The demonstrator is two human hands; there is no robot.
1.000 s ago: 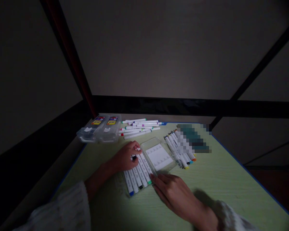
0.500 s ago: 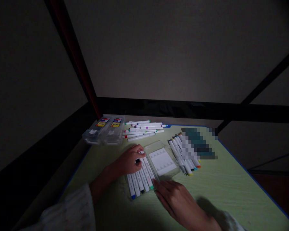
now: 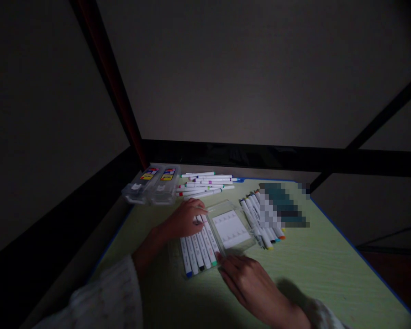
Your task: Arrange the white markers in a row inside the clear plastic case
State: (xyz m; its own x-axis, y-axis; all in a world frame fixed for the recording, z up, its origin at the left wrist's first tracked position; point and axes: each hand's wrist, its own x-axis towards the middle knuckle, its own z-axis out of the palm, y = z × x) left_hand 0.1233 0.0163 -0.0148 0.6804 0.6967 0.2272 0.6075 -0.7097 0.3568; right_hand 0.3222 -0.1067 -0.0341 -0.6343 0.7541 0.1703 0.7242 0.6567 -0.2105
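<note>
A clear plastic case (image 3: 222, 250) lies open on the table. Its left half holds a row of several white markers (image 3: 199, 250) with coloured ends, blue, black and green among them; the right half has a white printed card (image 3: 232, 228). My left hand (image 3: 184, 219) arches over the far ends of the row, thumb and forefinger apart, the other fingers partly hidden. Fingers together, my right hand (image 3: 250, 281) grips the case at its near edge, beside the green-ended marker.
Two clear lidded boxes (image 3: 163, 185) with yellow labels stand at the far left. Loose slim markers (image 3: 208, 182) lie behind the case. More thick markers (image 3: 256, 214) are piled to its right, beside a pixelated dark-green item (image 3: 281, 203). The tabletop (image 3: 329, 265) has a blue edge.
My left hand has shifted slightly away from me, and its thumb and forefinger have spread. The right hand stays at the case's near edge. The view has moved a little.
</note>
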